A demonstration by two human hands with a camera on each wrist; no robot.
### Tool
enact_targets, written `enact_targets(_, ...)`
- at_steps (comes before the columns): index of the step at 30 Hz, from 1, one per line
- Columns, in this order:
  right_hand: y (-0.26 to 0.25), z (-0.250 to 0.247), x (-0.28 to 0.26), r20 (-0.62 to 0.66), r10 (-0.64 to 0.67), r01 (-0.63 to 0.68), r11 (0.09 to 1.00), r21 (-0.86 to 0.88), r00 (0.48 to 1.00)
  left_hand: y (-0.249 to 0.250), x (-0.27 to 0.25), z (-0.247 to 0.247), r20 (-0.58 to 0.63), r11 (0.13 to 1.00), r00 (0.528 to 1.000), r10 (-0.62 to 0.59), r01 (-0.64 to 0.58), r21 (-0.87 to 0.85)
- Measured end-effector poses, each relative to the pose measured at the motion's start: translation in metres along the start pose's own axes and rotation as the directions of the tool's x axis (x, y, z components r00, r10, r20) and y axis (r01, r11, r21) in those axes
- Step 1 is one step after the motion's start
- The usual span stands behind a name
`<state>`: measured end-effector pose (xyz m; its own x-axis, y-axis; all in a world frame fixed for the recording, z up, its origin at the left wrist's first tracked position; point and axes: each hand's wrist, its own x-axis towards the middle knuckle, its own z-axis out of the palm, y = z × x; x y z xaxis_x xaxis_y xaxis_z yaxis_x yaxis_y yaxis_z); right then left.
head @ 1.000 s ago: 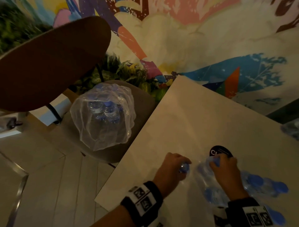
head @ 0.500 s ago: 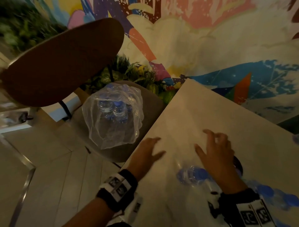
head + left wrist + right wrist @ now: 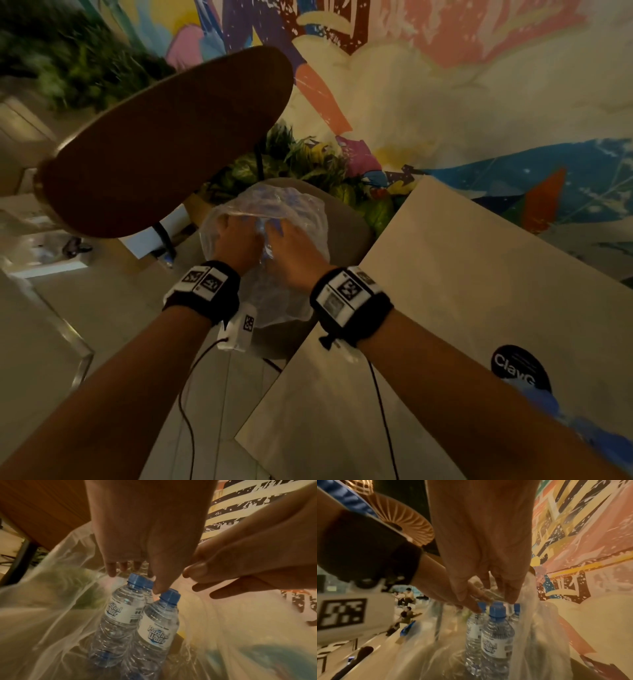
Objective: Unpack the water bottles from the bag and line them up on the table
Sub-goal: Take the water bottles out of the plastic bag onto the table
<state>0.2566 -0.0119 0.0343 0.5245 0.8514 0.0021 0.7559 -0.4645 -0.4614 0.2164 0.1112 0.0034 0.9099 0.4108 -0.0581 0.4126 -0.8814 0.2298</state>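
Half a second ago our hands were spread above the table; now both have swung to about eleven o'clock and reach down into the clear plastic bag (image 3: 263, 219) on the chair seat (image 3: 349, 236).

Our left hand (image 3: 236, 240) has its fingers pointing down among the blue caps, the thumb touching the cap of the nearer bottle (image 3: 157, 626). The fingers look relaxed and not yet wrapped around anything. Just at its three o'clock, our right hand (image 3: 294, 246) hangs over the caps too, fingertips brushing the film and the top of a bottle (image 3: 496, 635), loosely extended, holding nothing.

The bottles stand upright, packed together in the bag. To do this well, we judge each hand should take one bottle by the neck under the cap, lift straight up so the film does not snag, and carry it to the table (image 3: 445, 274) at three o'clock. Blurred blue caps (image 3: 541, 404) at five o'clock suggest bottles already lie there, near the black round sticker (image 3: 517, 366).
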Motion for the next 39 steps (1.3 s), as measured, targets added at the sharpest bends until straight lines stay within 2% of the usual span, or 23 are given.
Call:
enact_targets(2,0.011,0.004,0.009,0.009,0.054,-0.054,0.998,-0.021,0.998,0.005,-0.003,0.000,0.017,0.998,1.000,0.017,-0.016,-0.066)
enact_targets(6,0.025,0.006,0.018,0.101,0.082,-0.085,0.996,0.019,0.992,0.007,-0.010,0.005,-0.091,0.989,0.996,0.025,-0.038,-0.145)
enact_targets(10,0.027,0.013,0.015,0.028,0.057,-0.054,0.995,-0.078,0.998,-0.003,-0.026,0.016,-0.199,0.973,0.980,-0.026,-0.020,-0.230)
enact_targets(14,0.026,0.016,0.003,0.021,0.052,-0.048,0.982,-0.181,0.998,-0.005,-0.048,0.027,-0.222,0.954,0.973,-0.061,-0.008,-0.299)
enact_targets(19,0.017,0.020,-0.022,0.017,0.076,-0.073,0.986,-0.151,0.997,0.001,-0.069,0.030,-0.253,0.918,0.964,-0.081,-0.026,-0.395)
enact_targets(22,0.008,0.019,-0.044,-0.079,0.088,-0.094,0.993,-0.070,0.993,0.006,-0.082,0.020,-0.225,0.888,0.967,-0.119,0.003,-0.459)
enact_targets(24,0.000,0.010,-0.068,-0.119,0.087,-0.089,0.996,-0.005,0.989,0.010,-0.097,0.008,-0.205,0.878,0.970,-0.134,0.020,-0.478)
enact_targets(28,-0.021,-0.020,-0.141,-0.084,0.103,-0.096,0.992,0.085,0.991,0.028,-0.137,-0.021,-0.217,0.877,0.973,-0.079,-0.036,-0.479)
enact_targets(31,-0.030,-0.048,-0.201,-0.010,0.195,-0.187,0.950,0.249,0.981,0.048,-0.162,-0.038,-0.185,0.876,0.983,-0.002,-0.087,-0.474)
enact_targets(34,-0.024,-0.061,-0.258,0.092,0.261,-0.277,0.907,0.318,0.961,0.077,-0.184,-0.044,-0.117,0.876,0.988,0.104,-0.146,-0.459)
enact_targets(36,-0.013,-0.063,-0.293,0.138,0.309,-0.338,0.882,0.329,0.941,0.094,-0.194,-0.039,-0.061,0.848,0.984,0.165,-0.173,-0.501)
enact_targets(39,0.009,-0.059,-0.343,0.224,0.411,-0.459,0.854,0.245,0.884,0.120,-0.207,-0.018,0.042,0.802,0.960,0.277,-0.207,-0.560)
